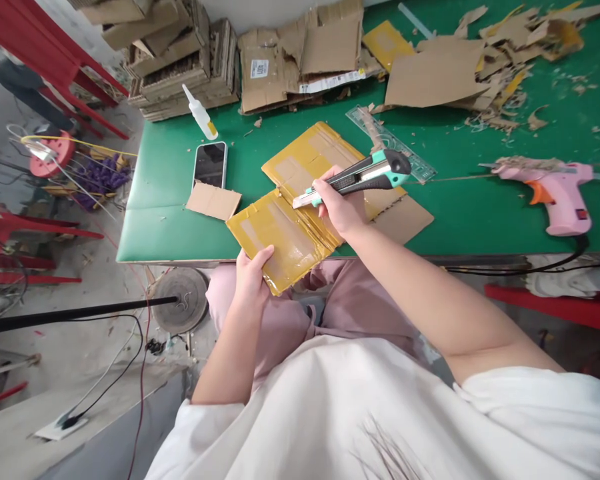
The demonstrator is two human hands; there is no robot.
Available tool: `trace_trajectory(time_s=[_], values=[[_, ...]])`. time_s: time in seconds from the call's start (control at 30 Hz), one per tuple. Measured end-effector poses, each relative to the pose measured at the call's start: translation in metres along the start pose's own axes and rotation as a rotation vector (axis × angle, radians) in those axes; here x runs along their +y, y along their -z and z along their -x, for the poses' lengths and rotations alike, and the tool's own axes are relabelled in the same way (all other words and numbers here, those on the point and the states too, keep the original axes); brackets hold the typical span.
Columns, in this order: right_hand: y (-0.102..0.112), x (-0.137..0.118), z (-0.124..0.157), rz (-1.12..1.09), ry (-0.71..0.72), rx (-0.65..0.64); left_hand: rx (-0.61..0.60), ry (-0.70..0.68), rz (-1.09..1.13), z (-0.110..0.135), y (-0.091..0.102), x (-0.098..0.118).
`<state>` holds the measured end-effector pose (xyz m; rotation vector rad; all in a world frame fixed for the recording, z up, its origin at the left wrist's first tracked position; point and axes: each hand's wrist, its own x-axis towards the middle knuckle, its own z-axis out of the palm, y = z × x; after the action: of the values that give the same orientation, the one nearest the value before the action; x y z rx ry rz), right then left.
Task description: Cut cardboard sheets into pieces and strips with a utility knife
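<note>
My right hand (344, 207) is closed round a black and teal utility knife (363, 177). Its blade end points left, over the folded middle of a cardboard piece (283, 233) covered with shiny yellow tape. Whether the blade touches the cardboard I cannot tell. With my left hand (254, 273) I grip the near left corner of that same piece, thumb on top and fingers underneath. The piece overhangs the table's front edge above my lap. Bare brown cardboard (405, 220) shows at its right, partly behind my right wrist.
On the green table (155, 227) lie a phone (210, 165), a small cardboard scrap (213, 201), a white nozzle bottle (203, 119), a clear ruler (395, 147) and a pink glue gun (555, 190). Stacked cardboard (180, 67) and torn scraps (520, 67) line the back.
</note>
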<state>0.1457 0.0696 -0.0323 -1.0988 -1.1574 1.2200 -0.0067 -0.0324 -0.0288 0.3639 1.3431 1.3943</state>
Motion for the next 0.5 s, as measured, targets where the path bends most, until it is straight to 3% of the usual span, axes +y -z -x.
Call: trace_trajectory(time_s=[0.4, 0.5], values=[[0.0002, 0.0025, -0.0002, -0.026, -0.042, 0.058, 0.013, -0.027, -0.023, -0.0005, 0.0008, -0.0011], [0.0001, 0.0027, 0.0007, -0.005, 0.004, 0.034, 0.010, -0.021, -0.022, 0.0001, 0.0006, -0.0013]])
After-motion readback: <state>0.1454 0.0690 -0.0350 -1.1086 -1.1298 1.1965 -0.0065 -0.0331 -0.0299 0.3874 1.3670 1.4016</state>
